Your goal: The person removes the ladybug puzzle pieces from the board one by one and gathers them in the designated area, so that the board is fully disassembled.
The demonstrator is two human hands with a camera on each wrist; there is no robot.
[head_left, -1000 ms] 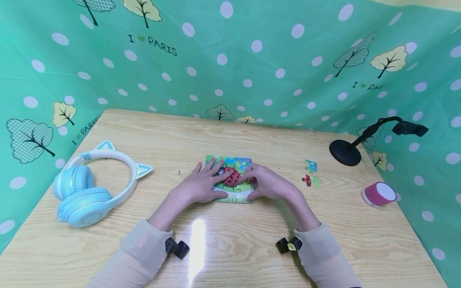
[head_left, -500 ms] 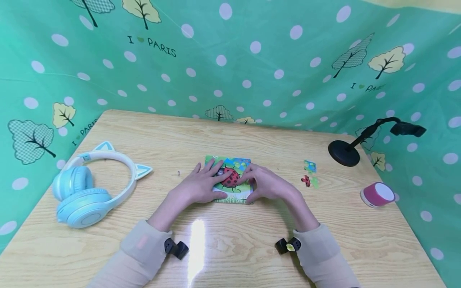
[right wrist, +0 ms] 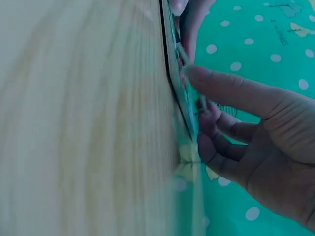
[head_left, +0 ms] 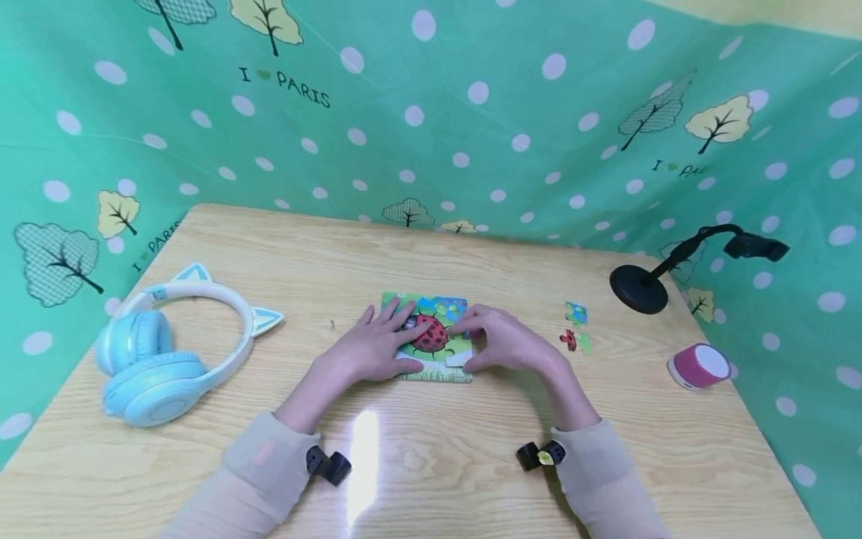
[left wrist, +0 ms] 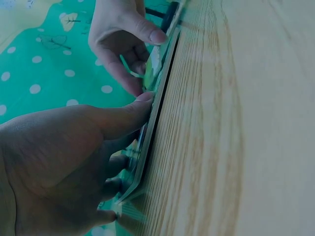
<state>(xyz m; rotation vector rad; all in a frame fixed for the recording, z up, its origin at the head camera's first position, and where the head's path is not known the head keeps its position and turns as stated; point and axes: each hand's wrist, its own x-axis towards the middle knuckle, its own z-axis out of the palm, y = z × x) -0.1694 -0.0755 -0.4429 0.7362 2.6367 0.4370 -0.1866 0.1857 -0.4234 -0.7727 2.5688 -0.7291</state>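
Observation:
A ladybug jigsaw puzzle [head_left: 432, 374] lies on the table in front of the person. My left hand [head_left: 370, 348] rests on its left side with the fingers spread, the thumb at the near edge. At the lower right of the puzzle, my right hand [head_left: 505, 340] pinches a puzzle piece [left wrist: 156, 59] between thumb and fingers. This piece is tilted, one edge raised off the puzzle. Part of the ladybug picture is hidden under the left fingers. In the right wrist view the puzzle piece [right wrist: 183, 53] shows edge-on beside the thumb.
Loose puzzle pieces lie to the right: a blue-green one [head_left: 575, 313], a red one [head_left: 569, 340] and a pale green one [head_left: 583, 343]. Cat-ear headphones [head_left: 151, 367] sit at left. A black stand [head_left: 638, 289] and a pink cylinder [head_left: 700, 367] are at right.
The pinched puzzle piece now shows a raised, pale near edge above the grass strip, where it looked flatter before. The right thumb has shifted slightly upward; the left hand stays put.

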